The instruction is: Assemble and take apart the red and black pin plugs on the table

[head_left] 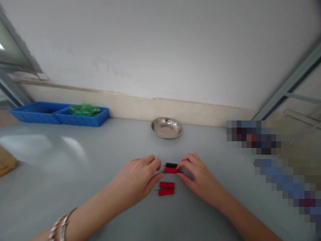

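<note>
Between my hands lies a red plug-like piece (171, 170), a short sleeve with thin metal at its left end. My right hand (194, 169) pinches its right end between thumb and fingers. My left hand (147, 172) is at the left end, thumb and curled forefinger a little apart around the thin tip; contact is unclear. Just behind it is a similar black piece (171, 165), partly hidden by my right fingers. Nearer to me, two more red pieces, an upper one (167, 184) and a lower one (166, 192), lie side by side on the grey table (120, 214).
A round metal dish (167, 128) stands by the wall beyond my hands. Two blue trays (82, 121) sit at the back left, one with green plastic inside. A yellowish object (7, 162) is at the left edge. Blurred-out areas cover the right side.
</note>
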`<state>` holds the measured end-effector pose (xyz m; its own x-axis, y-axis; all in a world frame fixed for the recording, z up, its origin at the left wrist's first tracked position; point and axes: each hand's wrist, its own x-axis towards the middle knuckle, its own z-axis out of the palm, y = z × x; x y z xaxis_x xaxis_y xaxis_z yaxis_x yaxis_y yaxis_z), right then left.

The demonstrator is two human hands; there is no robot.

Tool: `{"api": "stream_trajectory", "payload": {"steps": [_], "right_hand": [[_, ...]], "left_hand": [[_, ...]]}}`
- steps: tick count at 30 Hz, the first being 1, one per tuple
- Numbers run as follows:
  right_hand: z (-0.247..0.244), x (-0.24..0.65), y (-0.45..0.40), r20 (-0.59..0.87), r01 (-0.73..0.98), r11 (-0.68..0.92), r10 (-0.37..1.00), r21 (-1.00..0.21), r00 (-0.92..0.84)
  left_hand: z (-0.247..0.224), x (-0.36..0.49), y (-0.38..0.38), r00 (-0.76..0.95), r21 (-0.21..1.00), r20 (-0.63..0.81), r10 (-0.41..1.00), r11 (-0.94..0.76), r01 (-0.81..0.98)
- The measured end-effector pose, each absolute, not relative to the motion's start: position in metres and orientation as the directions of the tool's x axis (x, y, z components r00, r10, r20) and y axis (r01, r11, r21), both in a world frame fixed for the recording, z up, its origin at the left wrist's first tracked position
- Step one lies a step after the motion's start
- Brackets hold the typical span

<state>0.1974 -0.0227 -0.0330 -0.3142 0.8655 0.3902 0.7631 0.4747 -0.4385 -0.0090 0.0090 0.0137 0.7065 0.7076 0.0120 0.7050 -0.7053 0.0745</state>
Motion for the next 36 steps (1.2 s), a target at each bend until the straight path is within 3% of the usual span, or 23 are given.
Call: {"api": "stream_trajectory", "payload": {"steps": [6, 15, 30, 36], "right_hand": [[-0.030, 0.195, -0.024, 0.417, 0.719, 0.512, 0.847, -0.470, -0.330], [-0.025, 0.193, -0.025, 0.487, 0.664, 0.553, 0.816, -0.504, -0.311], [-0.020, 0.195, -0.025, 0.370, 0.666, 0.466, 0.882, -0.582, -0.293], [-0.022, 0.195, -0.024, 0.439, 0.635, 0.523, 0.846, -0.568, -0.304]], "left_hand": [[0.010, -0.009, 0.009, 0.712, 0.153, 0.062, 0.699, -0.712, 0.686], [0.007, -0.009, 0.010, 0.727, 0.149, 0.114, 0.678, -0.735, 0.662], [0.006, -0.007, 0.007, 0.758, 0.147, 0.120, 0.642, -0.766, 0.626], [0.005, -0.005, 0.005, 0.747, 0.154, 0.160, 0.645, -0.764, 0.627]]}}
